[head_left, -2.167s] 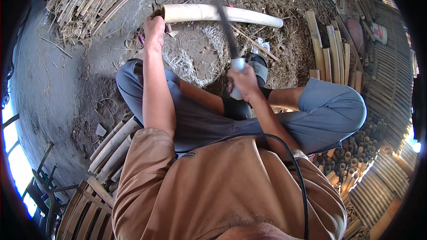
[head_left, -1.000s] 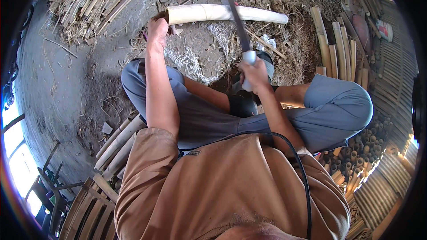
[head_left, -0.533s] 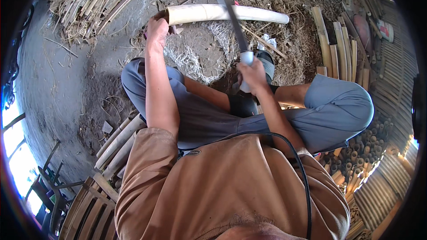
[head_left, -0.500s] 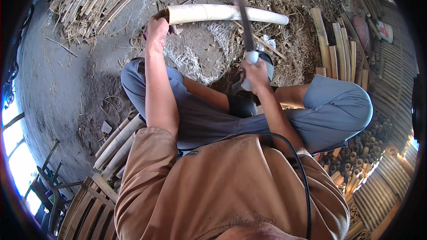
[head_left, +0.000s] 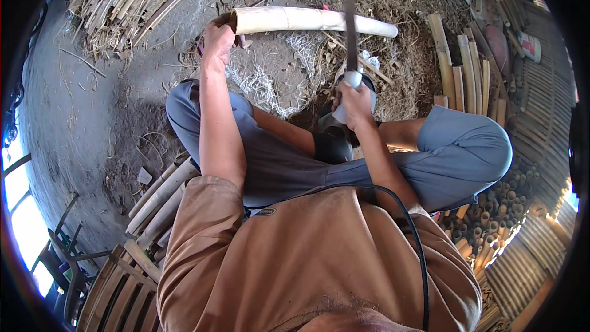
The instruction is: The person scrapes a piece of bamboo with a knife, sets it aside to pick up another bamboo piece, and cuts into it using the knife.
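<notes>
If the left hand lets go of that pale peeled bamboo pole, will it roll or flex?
Probably stiff: the pale peeled bamboo pole spans the littered ground without sagging. Its round, smooth surface suggests it may roll once the left hand releases its end. The hollow end hints it is light for its size.

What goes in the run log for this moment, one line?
left hand: grips end of bamboo pole | right hand: holds knife, blade over pole | ground: shavings

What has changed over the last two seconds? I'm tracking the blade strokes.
The right hand has swung the long knife from a leftward lean to nearly upright, its tip now over the bamboo pole. The left hand still grips the pole's left end; the pole hasn't shifted.
</notes>
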The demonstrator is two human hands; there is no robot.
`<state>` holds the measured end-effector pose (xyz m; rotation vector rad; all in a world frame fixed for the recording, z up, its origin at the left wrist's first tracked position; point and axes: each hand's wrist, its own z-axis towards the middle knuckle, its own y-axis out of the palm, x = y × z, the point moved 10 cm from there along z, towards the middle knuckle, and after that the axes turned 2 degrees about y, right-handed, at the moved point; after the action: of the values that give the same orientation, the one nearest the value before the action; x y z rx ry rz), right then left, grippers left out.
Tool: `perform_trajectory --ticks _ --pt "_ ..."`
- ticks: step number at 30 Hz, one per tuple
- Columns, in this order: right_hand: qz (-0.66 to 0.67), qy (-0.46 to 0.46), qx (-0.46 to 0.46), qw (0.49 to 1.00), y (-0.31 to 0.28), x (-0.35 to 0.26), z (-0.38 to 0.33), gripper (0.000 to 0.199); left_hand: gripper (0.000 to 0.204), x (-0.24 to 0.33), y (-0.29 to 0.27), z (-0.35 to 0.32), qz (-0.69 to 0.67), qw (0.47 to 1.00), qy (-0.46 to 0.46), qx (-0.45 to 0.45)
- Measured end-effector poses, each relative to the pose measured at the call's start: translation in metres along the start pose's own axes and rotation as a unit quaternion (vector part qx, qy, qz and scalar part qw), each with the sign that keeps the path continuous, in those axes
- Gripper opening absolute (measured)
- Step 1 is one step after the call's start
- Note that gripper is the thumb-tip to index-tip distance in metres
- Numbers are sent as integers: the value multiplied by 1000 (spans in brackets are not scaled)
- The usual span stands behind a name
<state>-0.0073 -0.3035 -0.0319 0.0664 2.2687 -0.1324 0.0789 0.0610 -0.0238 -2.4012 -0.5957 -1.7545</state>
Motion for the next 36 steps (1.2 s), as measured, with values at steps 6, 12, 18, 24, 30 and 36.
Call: perform_trajectory --ticks 6,12,18,24,30,36 --pt "-46 1 -162 986 53 -1 -36 7 20 7 1 -1 17 999 33 3" --pt "-105 -18 -67 992 24 -10 -11 8 18 -3 -6 0 13 999 27 -15" --pt "2 35 -43 998 8 15 -14 9 16 5 3 1 -30 999 34 10" --pt "-46 27 -65 996 12 0 -8 9 17 1 -5 -3 5 999 31 -6" --pt "54 72 -57 994 14 9 -10 8 17 6 7 -1 -24 998 41 -31" --pt "-90 15 -208 974 56 -4 -33 13 18 7 3 -7 3 996 73 -48"
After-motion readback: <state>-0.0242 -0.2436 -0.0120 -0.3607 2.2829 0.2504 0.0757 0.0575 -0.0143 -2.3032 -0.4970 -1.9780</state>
